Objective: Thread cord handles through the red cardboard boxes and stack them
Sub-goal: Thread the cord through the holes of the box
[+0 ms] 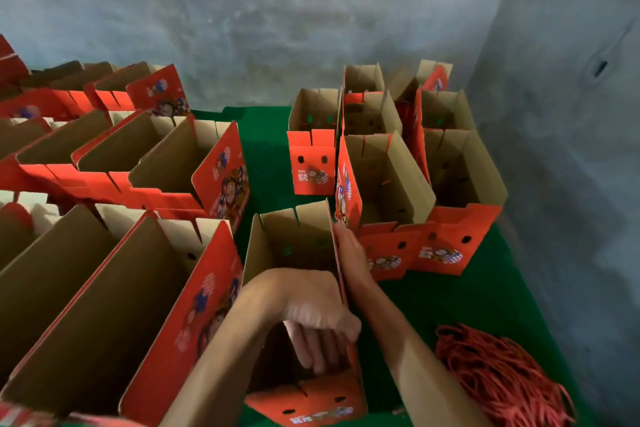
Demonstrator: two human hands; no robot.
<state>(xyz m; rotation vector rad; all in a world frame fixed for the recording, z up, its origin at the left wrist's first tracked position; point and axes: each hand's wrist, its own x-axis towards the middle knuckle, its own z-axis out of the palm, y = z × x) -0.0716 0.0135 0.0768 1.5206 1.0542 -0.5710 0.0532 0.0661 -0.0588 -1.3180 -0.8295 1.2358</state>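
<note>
head view: an open red box stands on the green mat right in front of the person, its brown inside facing up and two small holes in the near red flap. the left hand reaches down inside this box near its right wall, fingers hanging loosely curled and pointing down; whether they pinch anything cannot be told. the right hand lies flat against the outside of the box's right wall, fingers straight and close together, pressing on the cardboard. just right of the person's forearm a heap of red cords lies on the mat. to the left, rows of open boxes stand close together. ahead and to the right a group of boxes stands against the grey wall, well apart from the one being handled.
</note>
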